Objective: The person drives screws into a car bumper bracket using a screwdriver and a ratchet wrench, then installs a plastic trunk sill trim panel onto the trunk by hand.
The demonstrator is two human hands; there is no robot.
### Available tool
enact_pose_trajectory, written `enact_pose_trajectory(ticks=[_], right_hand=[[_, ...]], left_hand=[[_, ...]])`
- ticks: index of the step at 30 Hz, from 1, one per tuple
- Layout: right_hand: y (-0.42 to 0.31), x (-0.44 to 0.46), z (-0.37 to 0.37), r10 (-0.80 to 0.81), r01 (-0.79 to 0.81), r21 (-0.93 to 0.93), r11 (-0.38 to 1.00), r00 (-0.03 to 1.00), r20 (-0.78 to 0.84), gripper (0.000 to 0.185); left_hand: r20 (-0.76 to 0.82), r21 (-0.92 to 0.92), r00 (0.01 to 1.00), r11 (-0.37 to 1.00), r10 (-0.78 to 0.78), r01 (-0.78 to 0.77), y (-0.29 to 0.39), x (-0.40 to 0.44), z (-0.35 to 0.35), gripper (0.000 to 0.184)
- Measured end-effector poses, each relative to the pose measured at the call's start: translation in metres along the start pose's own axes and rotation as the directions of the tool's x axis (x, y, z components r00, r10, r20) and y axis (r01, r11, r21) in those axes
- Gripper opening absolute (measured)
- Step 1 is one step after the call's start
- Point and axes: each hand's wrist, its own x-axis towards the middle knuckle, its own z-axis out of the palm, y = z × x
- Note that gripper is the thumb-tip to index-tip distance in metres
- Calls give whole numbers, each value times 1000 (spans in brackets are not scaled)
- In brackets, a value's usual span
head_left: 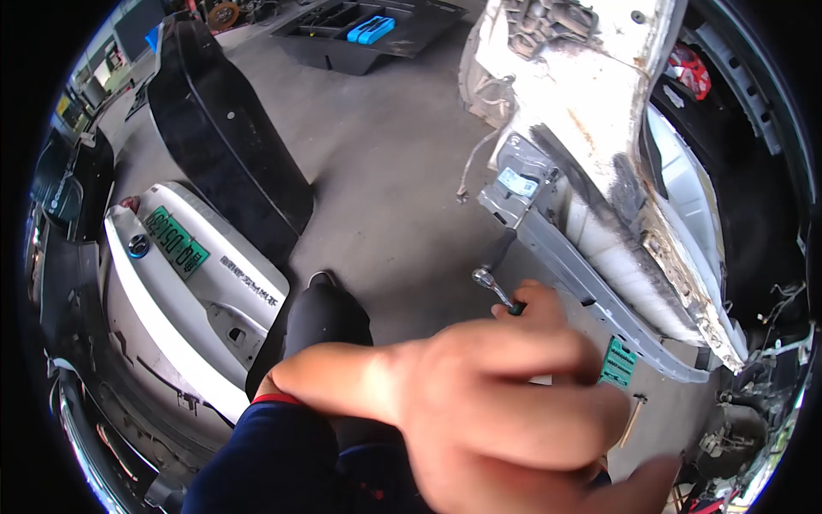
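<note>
We count two hands: one bare left hand (505, 411) and one bare right hand (539, 304). We see one ratchet wrench with a chrome head and dark handle (491, 283), one white curved tailgate panel (163, 319), one green rectangular number plate (177, 242), one tall black moulded panel (224, 141), one black compartmented tray (312, 53), one long grey metal beam (591, 293), one green tool case (616, 363) and one wooden-handled hammer-like tool (633, 420).
</note>
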Motion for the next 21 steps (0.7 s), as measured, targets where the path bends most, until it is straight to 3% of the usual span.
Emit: enact_pose_trajectory(ticks=[2,4,7,8,11,12,15,21], right_hand=[[10,10,7,-44,44,42,998,999,9,36],[5,7,2,-53,52,73,996,998,15,36],[-6,-2,-3,-56,56,9,998,997,-55,36],[-15,-4,-7,-56,57,16,998,996,-65,36],[-4,-3,-2,-45,47,28,998,997,-68,36],[-7,-3,-5,-28,29,30,999,998,-50,35],[1,1,2,-28,28,11,1000,999,-28,35],[3,2,5,-49,50,17,999,998,-46,35]], left_hand=[[-89,167,996,986,21,-6,-7,1,9,22],[-295,317,948,948,117,-18,-21,-2,34,22],[-562,204,825,956,-63,212,-8,9,38,17],[-575,92,792,946,-206,312,5,9,41,17],[-530,-225,613,795,-585,564,38,6,46,20],[-434,-354,646,778,-628,518,39,8,46,21],[-104,-734,811,595,-575,328,33,5,43,23],[32,-888,864,382,-502,255,36,1,48,29]])
